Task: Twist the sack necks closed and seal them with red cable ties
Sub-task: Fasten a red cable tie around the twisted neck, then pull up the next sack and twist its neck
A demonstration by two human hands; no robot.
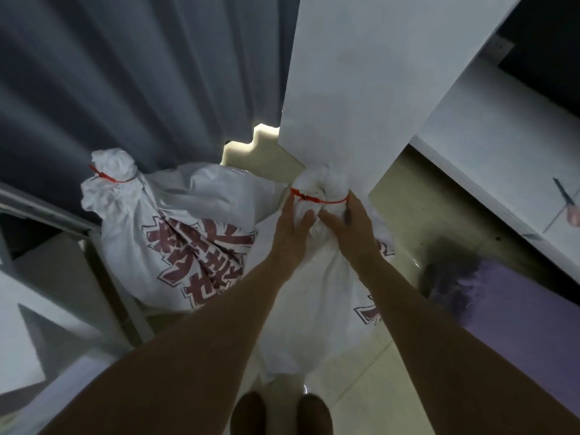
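Two white sacks with dark red printing stand on the floor. The left sack [175, 246] has its neck bunched and ringed by a red cable tie [105, 177]. The nearer sack [317, 302] stands in front of me, its twisted neck [320, 183] ringed by a second red cable tie [317, 197]. My left hand [290, 224] wraps round the neck from the left, just under the tie. My right hand [348, 224] grips the neck from the right, its fingers touching the tie's end.
A grey curtain [141, 83] hangs behind the left sack. A white wall panel [361, 73] rises right behind the nearer sack. A purple furry mat [489, 296] lies on the floor to the right. My two shoes [279, 416] stand at the bottom edge.
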